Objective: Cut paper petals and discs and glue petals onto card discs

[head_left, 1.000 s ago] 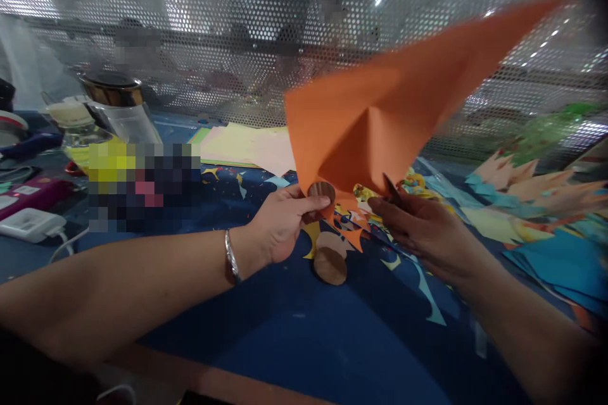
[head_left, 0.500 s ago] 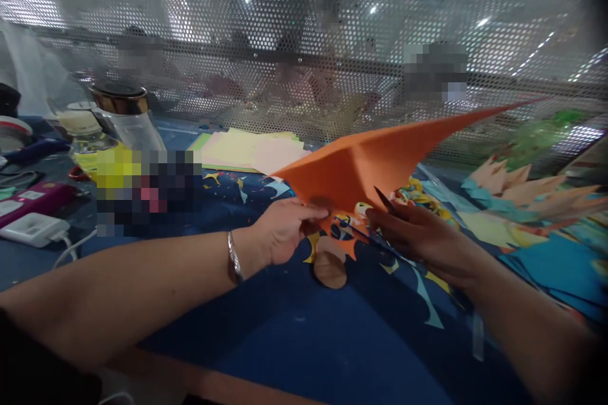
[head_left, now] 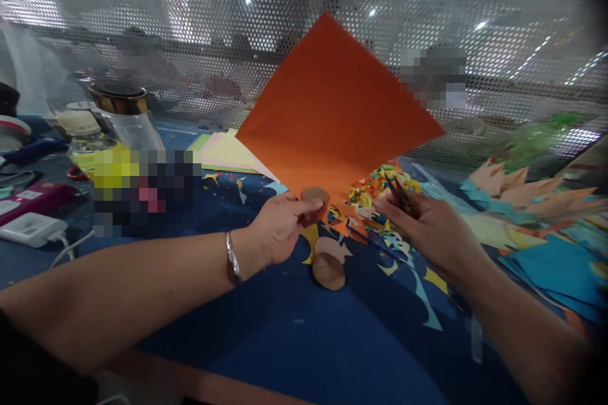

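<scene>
- While the left hand (head_left: 280,228) pinches a round brown disc (head_left: 313,195) against the lower corner of a square orange paper sheet (head_left: 332,101) rising above it,
- the right hand (head_left: 434,234), apart rightward, grips dark pointed scissors (head_left: 399,195), tips up-left.

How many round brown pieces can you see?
2: one round brown piece held in the left hand against orange paper, the other lying on the blue tabletop. More may be hidden.

Dark tool (head_left: 398,195) — perhaps scissors — mostly hidden in right hand (head_left: 430,228), centre right, bottle (head_left: 85,139) part-pixelated, left, left forearm (head_left: 118,285) cropped, lower left
</scene>
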A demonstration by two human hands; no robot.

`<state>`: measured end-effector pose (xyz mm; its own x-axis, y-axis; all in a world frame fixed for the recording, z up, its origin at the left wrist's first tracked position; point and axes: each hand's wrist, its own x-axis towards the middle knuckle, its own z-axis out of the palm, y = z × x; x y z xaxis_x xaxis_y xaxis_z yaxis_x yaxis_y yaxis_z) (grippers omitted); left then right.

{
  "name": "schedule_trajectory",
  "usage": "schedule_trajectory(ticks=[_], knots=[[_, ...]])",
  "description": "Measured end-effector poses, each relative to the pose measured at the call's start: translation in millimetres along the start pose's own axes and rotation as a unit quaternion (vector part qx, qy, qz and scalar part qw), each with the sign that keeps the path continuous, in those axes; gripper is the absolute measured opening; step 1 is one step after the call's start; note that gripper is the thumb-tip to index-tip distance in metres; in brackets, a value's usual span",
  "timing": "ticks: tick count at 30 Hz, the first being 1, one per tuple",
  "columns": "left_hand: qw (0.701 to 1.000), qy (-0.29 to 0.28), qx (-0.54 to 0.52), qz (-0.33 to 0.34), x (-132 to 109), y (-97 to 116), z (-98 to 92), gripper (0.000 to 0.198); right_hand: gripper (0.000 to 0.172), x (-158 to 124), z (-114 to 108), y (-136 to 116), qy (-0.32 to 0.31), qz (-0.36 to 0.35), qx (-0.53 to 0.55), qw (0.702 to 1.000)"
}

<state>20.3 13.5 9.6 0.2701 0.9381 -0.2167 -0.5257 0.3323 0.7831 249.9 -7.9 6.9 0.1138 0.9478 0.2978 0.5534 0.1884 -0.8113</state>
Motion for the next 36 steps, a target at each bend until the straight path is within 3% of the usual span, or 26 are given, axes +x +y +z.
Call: schedule_trajectory(ticks=[3,6,11,16,22,30,36], knots=[[1.000,-0.015,0.003,-0.022,-6,-6,1.6,0.017,0.032,-5,3,-10,0.034,-0.071,-0.050,0.996],[0.999,-0.011,0.014,-0.037,-14,-10,5.0,0.016,0.028,-15,11,-24,-0.012,-0.095,-0.039,0.995],[0.997,-0.003,0.031,-0.074,-20,-12,10.9,0.014,0.036,-26,22,-35,-0.075,-0.090,-0.016,0.993],[0.993,-0.008,0.070,-0.100,-20,-15,10.3,0.019,0.037,-26,25,-35,-0.132,-0.086,-0.057,0.986],[0.991,-0.037,0.075,-0.105,-16,-18,4.0,0.016,0.035,-24,23,-28,-0.149,-0.091,-0.071,0.982],[0.987,-0.025,0.060,-0.148,-16,-6,12.0,0.021,0.036,-25,18,-23,-0.188,-0.088,-0.094,0.974],[0.986,-0.024,0.094,-0.135,-15,-6,9.9,0.025,0.033,-25,18,-28,-0.188,-0.087,-0.081,0.975]])
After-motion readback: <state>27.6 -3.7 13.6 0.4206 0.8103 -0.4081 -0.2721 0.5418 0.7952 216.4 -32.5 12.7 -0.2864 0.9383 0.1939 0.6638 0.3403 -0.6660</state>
